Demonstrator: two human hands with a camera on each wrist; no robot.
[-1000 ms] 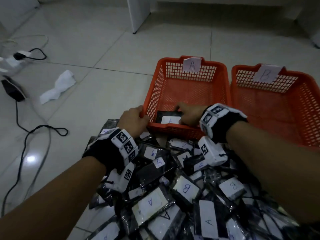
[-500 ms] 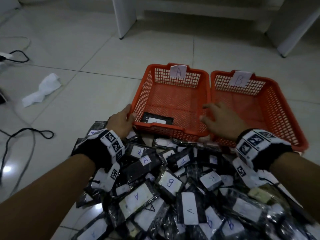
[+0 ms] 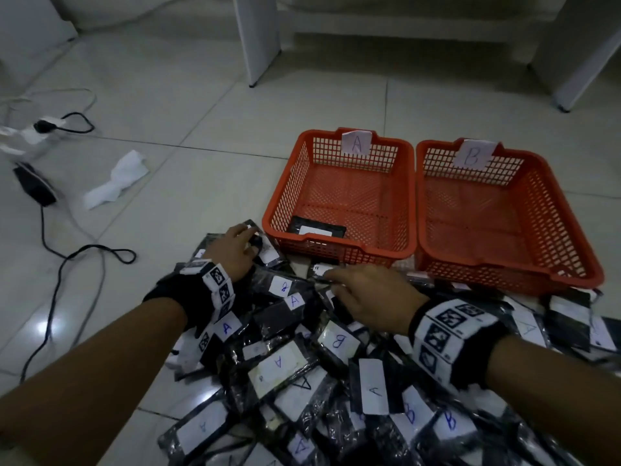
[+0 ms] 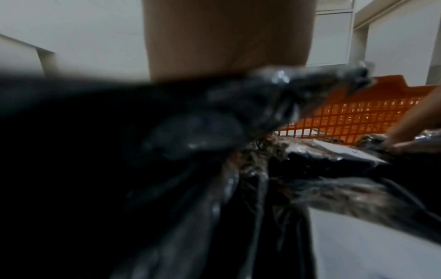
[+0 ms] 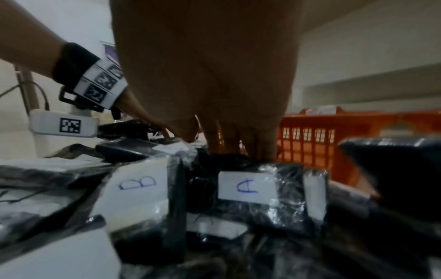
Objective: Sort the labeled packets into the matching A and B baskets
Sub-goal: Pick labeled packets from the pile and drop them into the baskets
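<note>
Two orange baskets stand side by side on the floor: basket A (image 3: pixel 289 183) on the left, holding one black packet (image 3: pixel 317 227), and basket B (image 3: pixel 568 210) on the right. A pile of black packets with white A and B labels (image 3: pixel 336 341) fills the foreground. My left hand (image 3: pixel 243 238) is at the pile's far left edge by basket A's near corner, fingers curled on a black packet (image 3: pixel 268 255). My right hand (image 3: pixel 336 284) reaches over the pile just in front of basket A, its straight fingertips (image 5: pixel 264 151) touching the packets. Packets labelled B (image 5: pixel 138 183) and A (image 5: pixel 248 186) lie below that wrist.
A crumpled white cloth (image 3: pixel 117 179), a black cable (image 3: pixel 84 257) and a power adapter (image 3: pixel 33 186) lie on the tiles to the left. White furniture legs (image 3: pixel 257 38) stand behind the baskets. Basket B's floor (image 3: pixel 470 223) holds nothing.
My right hand has come back from the baskets' shared rim down onto the pile. My left hand has left basket A's corner and taken a packet at the pile's edge.
</note>
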